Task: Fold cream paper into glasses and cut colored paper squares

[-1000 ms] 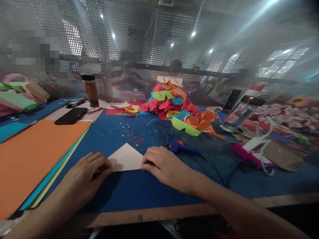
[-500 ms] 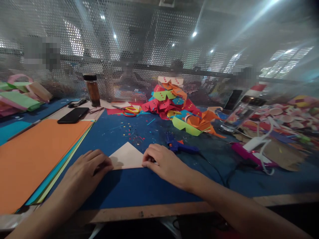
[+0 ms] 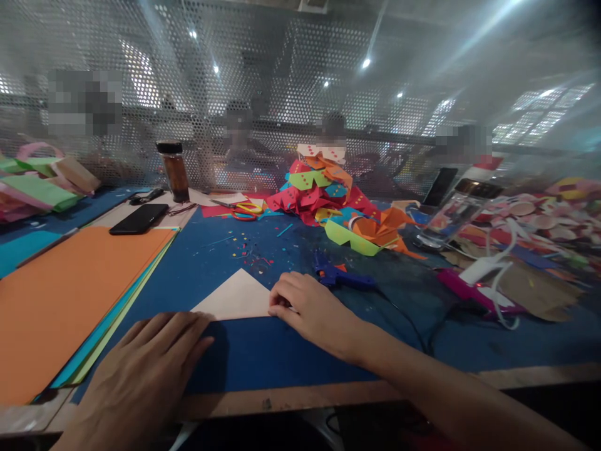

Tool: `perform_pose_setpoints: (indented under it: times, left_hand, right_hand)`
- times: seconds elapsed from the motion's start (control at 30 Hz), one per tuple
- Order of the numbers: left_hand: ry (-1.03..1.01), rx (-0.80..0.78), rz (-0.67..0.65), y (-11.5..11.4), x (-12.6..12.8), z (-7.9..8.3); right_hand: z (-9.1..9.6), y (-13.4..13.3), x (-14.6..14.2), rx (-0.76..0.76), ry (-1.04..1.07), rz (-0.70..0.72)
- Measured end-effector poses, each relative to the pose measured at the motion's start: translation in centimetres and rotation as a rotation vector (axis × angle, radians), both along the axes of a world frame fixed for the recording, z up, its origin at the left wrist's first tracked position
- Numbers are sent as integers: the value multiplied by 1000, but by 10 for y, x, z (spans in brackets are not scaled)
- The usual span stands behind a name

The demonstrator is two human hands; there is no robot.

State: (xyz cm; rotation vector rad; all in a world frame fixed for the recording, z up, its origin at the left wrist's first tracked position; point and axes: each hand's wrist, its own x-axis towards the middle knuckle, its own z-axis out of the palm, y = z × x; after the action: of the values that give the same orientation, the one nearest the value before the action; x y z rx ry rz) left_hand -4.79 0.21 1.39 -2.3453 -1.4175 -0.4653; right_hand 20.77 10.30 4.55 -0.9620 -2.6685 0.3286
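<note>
A pale sheet of paper folded into a triangle (image 3: 239, 295) lies on the blue table, its peak pointing away from me and its long straight edge toward me. My right hand (image 3: 310, 313) pinches the right corner, thumb and fingers closed on it. At the left corner, my left hand (image 3: 150, 357) lies palm down, its fingers stretched out and their tips touching the paper; that corner is partly covered. Just beyond my right hand rests a blue glue gun (image 3: 345, 275) with its black cord trailing right.
Orange paper (image 3: 84, 294) tops a stack at left, a phone (image 3: 138, 219) at its far edge. Behind are a bottle of brown liquid (image 3: 176, 175), scissors (image 3: 241, 210) and a heap of paper masks (image 3: 314, 188). A clear bottle (image 3: 448, 216) and a pink power strip (image 3: 469, 294) sit right.
My left hand has slid toward me and opened from a pinch on the left corner to flattened fingers, uncovering more of the paper. My right hand has stayed at its corner.
</note>
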Motion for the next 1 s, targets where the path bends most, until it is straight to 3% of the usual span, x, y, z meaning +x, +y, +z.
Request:
perform_pose_setpoints:
  times: [0.4,0.6,0.87,1.0]
  left_hand:
    - [3,-42,105,-4,20,-12]
    - [-13,-108,70,-3,28,-8]
    - [-67,-55,-17,0,31,-8]
    - [-99,-73,6,-1,33,-6]
  right_hand:
    - [1,-4,-1,42,-22,6]
    - [-1,-4,0,79,-24,45]
    - [-2,-5,2,164,-70,97]
    - [-2,-8,1,197,-82,119]
